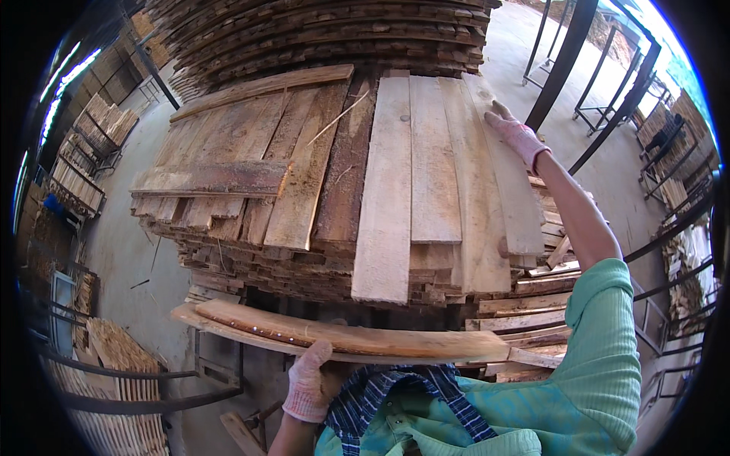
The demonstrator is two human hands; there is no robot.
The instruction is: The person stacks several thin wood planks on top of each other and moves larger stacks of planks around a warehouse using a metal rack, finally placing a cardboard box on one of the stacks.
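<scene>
My left hand (308, 384), in a pale pink knitted glove, is closed on a couple of wooden boards (357, 336) held crosswise in front of my body. Its thumb lies over their near edge; the other fingers are mostly hidden. My right arm stretches forward. My gloved right hand (518, 140) grips the right edge of a pale board (502, 175) near its far end, with part of the fingers hidden. That board is the rightmost of several light planks, such as the long one (386, 190), lying side by side on a wide stack.
Darker planks (213, 137) cover the stack's left part, with a short board (213, 179) across them. A taller lumber pile (327, 34) rises behind. Metal frames (566, 61) stand at the right. Sorted boards (114, 380) lie at the lower left beside a dark rail (144, 406).
</scene>
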